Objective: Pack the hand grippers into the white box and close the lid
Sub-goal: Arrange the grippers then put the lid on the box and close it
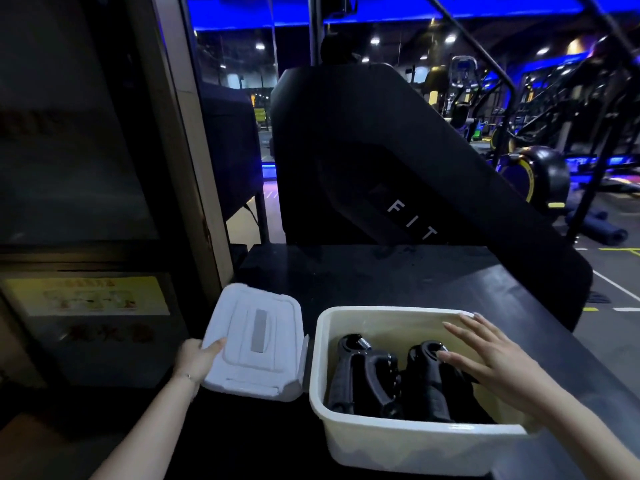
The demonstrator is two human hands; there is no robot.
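Surface: dark black tabletop [398,271] in a gym.
Grippers: two black hand grippers [398,375] lie in the open white plastic box [381,441], long axes pointing away.
Left hand [195,358]: pinches white rectangular lid [256,341] edge.
Right hand [491,362]: fingers spread, over the box.

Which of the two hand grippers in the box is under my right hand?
The right-hand hand gripper: the right hand's straight fingers reach over it. The left-hand hand gripper lies uncovered beside it in the white box.

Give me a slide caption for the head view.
Left hand holds lid beside box; right hand over grippers.
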